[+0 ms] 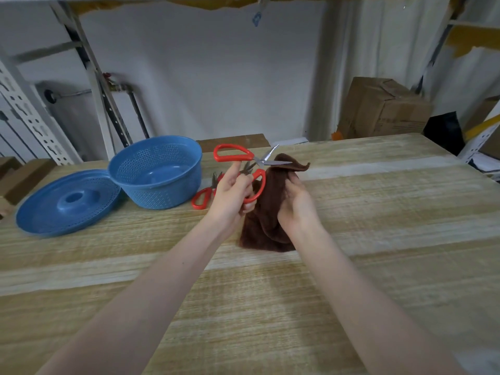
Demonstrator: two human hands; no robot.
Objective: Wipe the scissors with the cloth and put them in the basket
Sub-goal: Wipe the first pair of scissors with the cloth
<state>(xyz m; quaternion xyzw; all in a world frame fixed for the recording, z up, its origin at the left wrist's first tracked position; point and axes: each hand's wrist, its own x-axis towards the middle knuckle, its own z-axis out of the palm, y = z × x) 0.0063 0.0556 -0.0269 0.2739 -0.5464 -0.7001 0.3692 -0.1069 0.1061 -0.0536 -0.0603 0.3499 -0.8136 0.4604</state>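
Gripped by one loop in your left hand (232,193), the red scissors (251,161) gape toward two o'clock over the brown cloth (267,217) clutched in your right hand (295,204), so wiping could cut you; the blue basket (157,171) waits at nine o'clock.

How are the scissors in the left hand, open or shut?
Open: the scissors in the left hand show blades spread in a V by the brown cloth, red handles apart.
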